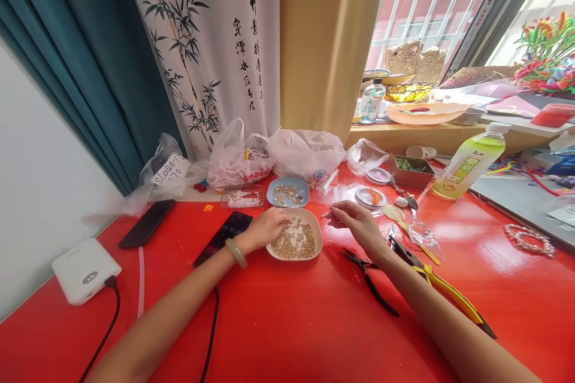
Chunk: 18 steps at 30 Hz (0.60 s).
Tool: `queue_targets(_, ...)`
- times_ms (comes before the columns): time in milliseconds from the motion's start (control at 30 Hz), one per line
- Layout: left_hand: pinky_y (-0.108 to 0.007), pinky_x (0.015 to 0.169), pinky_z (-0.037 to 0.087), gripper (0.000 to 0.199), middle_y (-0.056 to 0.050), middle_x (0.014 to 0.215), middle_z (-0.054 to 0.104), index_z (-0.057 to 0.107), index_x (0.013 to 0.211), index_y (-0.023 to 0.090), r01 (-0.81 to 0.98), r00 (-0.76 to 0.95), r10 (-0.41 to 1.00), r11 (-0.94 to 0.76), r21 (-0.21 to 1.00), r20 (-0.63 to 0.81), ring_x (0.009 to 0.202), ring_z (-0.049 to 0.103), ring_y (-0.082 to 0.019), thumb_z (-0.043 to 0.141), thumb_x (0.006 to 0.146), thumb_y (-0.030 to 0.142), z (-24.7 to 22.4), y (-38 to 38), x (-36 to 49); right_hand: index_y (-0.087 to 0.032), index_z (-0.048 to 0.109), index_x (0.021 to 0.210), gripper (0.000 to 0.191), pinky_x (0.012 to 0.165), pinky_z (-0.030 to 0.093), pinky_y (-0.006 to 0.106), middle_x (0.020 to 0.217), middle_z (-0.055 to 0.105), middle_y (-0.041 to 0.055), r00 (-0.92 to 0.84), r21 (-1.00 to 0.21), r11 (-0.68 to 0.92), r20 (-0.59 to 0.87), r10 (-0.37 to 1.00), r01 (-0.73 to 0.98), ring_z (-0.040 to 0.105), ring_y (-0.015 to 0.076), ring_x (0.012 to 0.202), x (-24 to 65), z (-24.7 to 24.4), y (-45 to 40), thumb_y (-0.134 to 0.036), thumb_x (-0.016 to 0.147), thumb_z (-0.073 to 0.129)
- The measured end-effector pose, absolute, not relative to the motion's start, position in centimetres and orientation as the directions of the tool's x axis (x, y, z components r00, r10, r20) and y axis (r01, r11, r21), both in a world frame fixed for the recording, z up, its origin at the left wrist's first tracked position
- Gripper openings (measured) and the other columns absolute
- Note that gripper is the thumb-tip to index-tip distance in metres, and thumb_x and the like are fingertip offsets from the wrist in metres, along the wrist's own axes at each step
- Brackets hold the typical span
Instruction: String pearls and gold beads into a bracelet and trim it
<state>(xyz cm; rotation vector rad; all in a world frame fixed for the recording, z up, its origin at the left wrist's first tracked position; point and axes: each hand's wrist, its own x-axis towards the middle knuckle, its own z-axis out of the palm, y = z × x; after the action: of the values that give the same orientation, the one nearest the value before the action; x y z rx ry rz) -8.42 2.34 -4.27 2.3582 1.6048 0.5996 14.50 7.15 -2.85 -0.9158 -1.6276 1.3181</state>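
My left hand (pixel 268 227), with a pale bangle on its wrist, reaches over the left side of a cream dish (pixel 294 258) of small gold beads (pixel 306 244). Its fingers are pinched together just at the beads, and whatever is between them is too small to see. To the right of the dish, my right hand (pixel 354 220) is raised above the red table with its fingertips pinched. A tiny pale, bead-like bit shows at those fingertips, too small to name. Behind the cream dish sits a blue dish (pixel 288 192) of mixed beads.
Black-handled pliers (pixel 371 280) and yellow-handled pliers (pixel 449 293) lie near my right forearm. A phone (pixel 224 238) showing a timer is beside my left wrist. A clear box (pixel 242 196) of pearly beads, plastic bags (pixel 305 152) and a drink bottle (pixel 471 161) stand farther back.
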Motion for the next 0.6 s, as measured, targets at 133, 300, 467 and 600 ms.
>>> queue_targets(133,-0.026,0.08,0.041,0.024,-0.005,0.09,0.062,0.063,0.088,0.016,0.836,0.231,0.941,-0.321,0.445,0.247,0.087,0.054,-0.015,0.041,0.079,0.01,-3.8,2.3,-8.6,-0.017,0.056,0.076,0.024,0.062,0.048,0.029,0.073,0.065,0.0041,-0.39,-0.982,0.187,0.157,0.907,0.04,0.062,0.0151,0.065,14.4,-2.5,6.9,-0.041,0.073,0.056)
queue_targets(300,-0.028,0.075,0.041,0.018,-0.005,0.087,0.062,0.064,0.086,0.019,0.891,0.262,0.943,-0.318,0.323,0.203,0.089,0.051,-0.019,0.048,0.078,0.016,-3.9,1.8,-8.2,-0.017,0.055,0.076,0.024,0.063,0.048,0.029,0.076,0.066,0.0051,-0.399,-0.979,0.203,0.177,0.9,0.022,0.063,0.0167,0.071,14.2,-2.3,6.4,-0.041,0.073,0.056)
queue_targets(467,-0.027,0.072,0.04,0.018,-0.006,0.087,0.06,0.063,0.084,0.018,0.922,0.285,0.944,-0.318,0.222,0.167,0.089,0.049,-0.019,0.046,0.079,0.018,-4.1,1.6,-7.5,-0.017,0.056,0.076,0.026,0.065,0.048,0.03,0.076,0.066,0.0054,-0.384,-0.973,0.231,0.213,0.899,0.001,0.063,0.0174,0.072,14.4,-2.1,6.4,-0.043,0.073,0.056)
queue_targets(600,-0.026,0.065,0.039,0.017,-0.005,0.084,0.06,0.061,0.079,0.018,0.945,0.22,0.963,-0.249,0.211,0.154,0.085,0.049,-0.019,0.044,0.078,0.019,-3.9,1.5,-7.0,-0.017,0.057,0.077,0.027,0.065,0.049,0.031,0.076,0.066,0.0055,-0.343,-0.968,0.25,0.245,0.907,-0.029,0.063,0.0167,0.07,14.7,-1.9,6.6,-0.043,0.072,0.057)
